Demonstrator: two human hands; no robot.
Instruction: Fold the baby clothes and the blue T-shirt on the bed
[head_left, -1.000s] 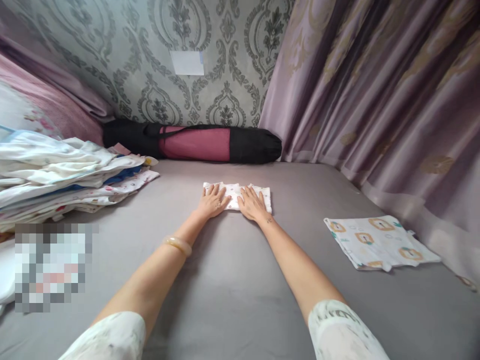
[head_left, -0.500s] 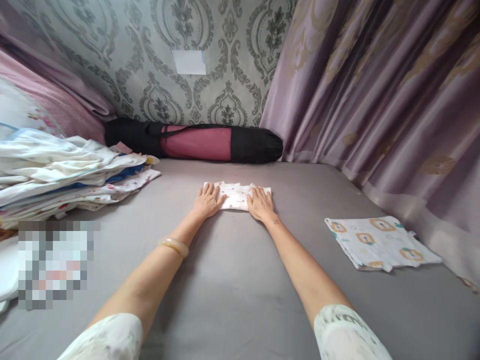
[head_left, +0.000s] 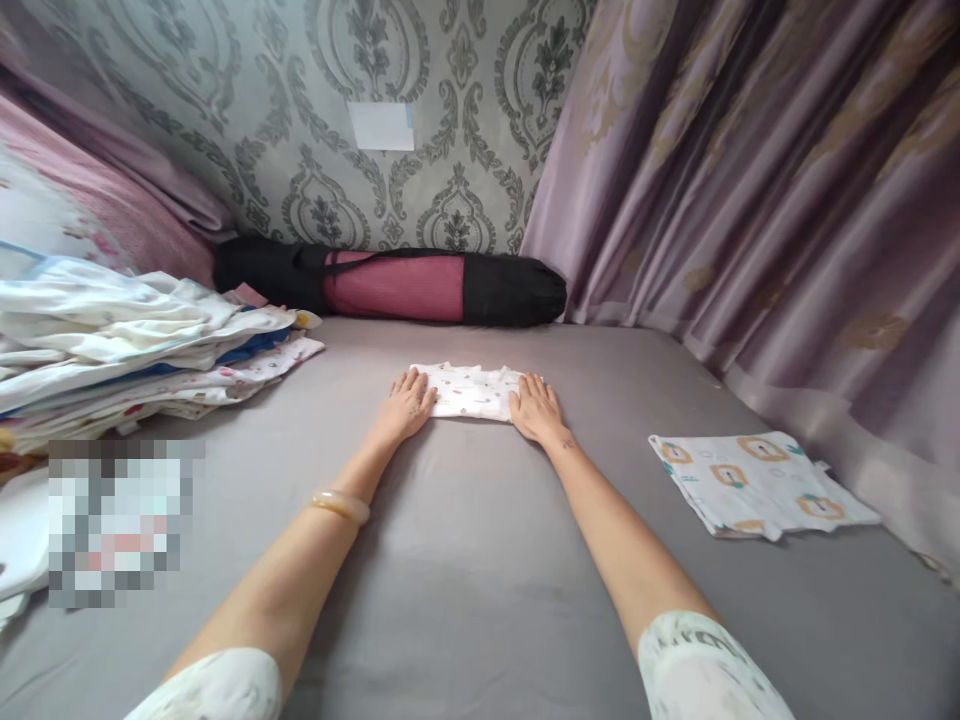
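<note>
A folded white cloth with small prints [head_left: 472, 392], perhaps a garment, lies flat on the grey bed sheet [head_left: 480, 560]. My left hand [head_left: 407, 404] rests flat at its left end, fingers stretched out and pointing away from me. At the right end my right hand [head_left: 535, 407] lies palm down on the cloth, its fingers extended. Both hands are open and grip nothing. The part of the cloth under each palm is hidden. A pale bangle [head_left: 341, 506] circles my left forearm.
Folded white cloth with orange lion-like prints [head_left: 757, 485] lies at right. A stack of clothes [head_left: 142, 345] is piled at left, near a blurred-out item [head_left: 124, 525]. A long black and pink bag [head_left: 394, 285] lies along the wall; purple curtains [head_left: 735, 200] hang at right.
My hands have slid apart, the left one leftward and the right one rightward, uncovering more of the small-print cloth. The cloth stays in place.
</note>
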